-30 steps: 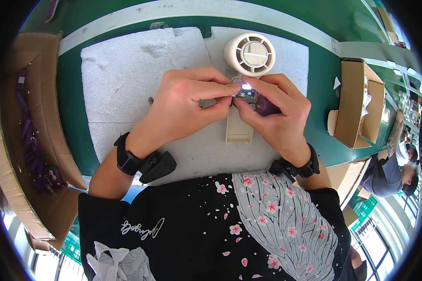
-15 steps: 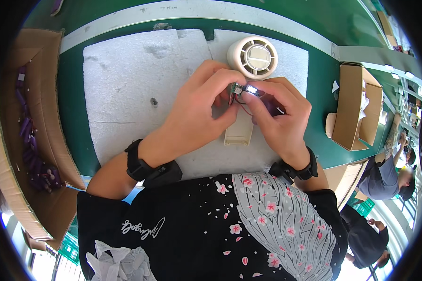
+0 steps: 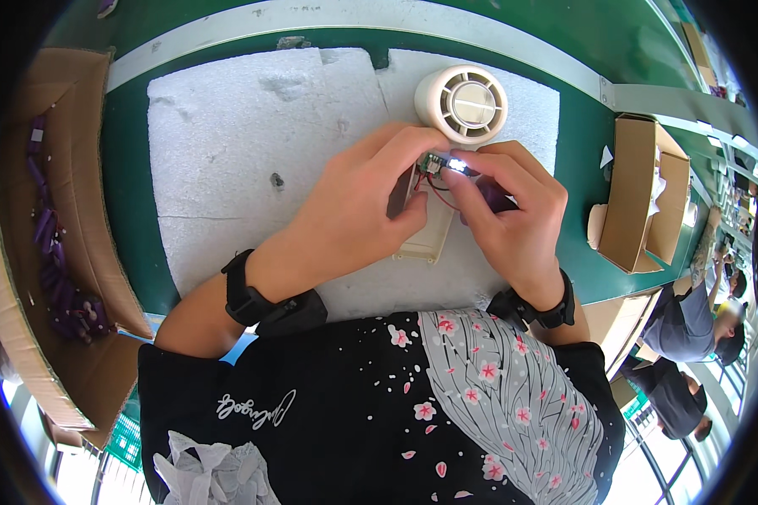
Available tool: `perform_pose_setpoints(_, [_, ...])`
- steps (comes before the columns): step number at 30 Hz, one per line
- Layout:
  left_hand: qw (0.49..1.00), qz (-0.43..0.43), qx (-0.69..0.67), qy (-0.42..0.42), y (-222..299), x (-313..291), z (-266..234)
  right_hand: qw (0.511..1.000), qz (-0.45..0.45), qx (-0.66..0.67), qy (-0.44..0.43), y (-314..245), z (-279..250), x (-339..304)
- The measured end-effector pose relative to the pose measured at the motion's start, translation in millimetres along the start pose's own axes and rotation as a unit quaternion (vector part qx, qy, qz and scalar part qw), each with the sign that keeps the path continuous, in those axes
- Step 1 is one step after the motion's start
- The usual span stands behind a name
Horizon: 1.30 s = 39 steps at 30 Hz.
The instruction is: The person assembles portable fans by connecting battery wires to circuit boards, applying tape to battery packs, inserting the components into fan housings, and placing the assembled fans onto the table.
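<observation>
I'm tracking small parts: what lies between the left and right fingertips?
In the head view: a small circuit board, a bright white light and thin wires.

A cream fan lies grille up — near its round head, a wired green circuit board glows white.

Curled left hand near right hand
</observation>
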<state>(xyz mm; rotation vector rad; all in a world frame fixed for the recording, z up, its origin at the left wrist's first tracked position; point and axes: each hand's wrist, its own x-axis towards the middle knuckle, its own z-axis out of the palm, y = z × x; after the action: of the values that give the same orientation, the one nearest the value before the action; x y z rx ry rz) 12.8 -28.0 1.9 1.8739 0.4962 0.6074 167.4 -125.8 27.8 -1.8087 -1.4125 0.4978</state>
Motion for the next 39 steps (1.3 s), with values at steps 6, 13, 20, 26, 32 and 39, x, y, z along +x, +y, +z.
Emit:
perform_pose_setpoints(6, [0.999,-0.02,-0.025,-0.025,2.0,-0.2,-5.3,0.998,-0.045,-0.018,-0.031,5.7,-4.9,3.1])
perform_pose_setpoints(13, [0.993,-0.071,-0.065,-0.065,-0.3,2.7,-13.2,0.997,-0.052,-0.018,-0.046,5.3,-5.6,3.0])
perform_pose_setpoints(20, [0.989,-0.083,-0.084,-0.087,-2.5,4.7,-15.7,0.995,-0.065,-0.05,-0.048,4.7,-4.3,0.9])
perform_pose_setpoints(26, [0.99,-0.068,-0.083,-0.089,-3.3,5.5,-17.2,0.992,-0.09,-0.078,-0.032,1.6,-2.3,-1.2])
perform_pose_setpoints(32, [0.99,-0.092,-0.066,-0.088,-0.6,5.9,-16.2,0.989,-0.095,-0.109,-0.013,-1.9,-0.7,-2.1])
perform_pose_setpoints(39, [0.989,-0.101,-0.071,-0.082,1.2,5.6,-15.8,0.992,-0.098,-0.078,0.002,0.9,-1.4,-2.5])
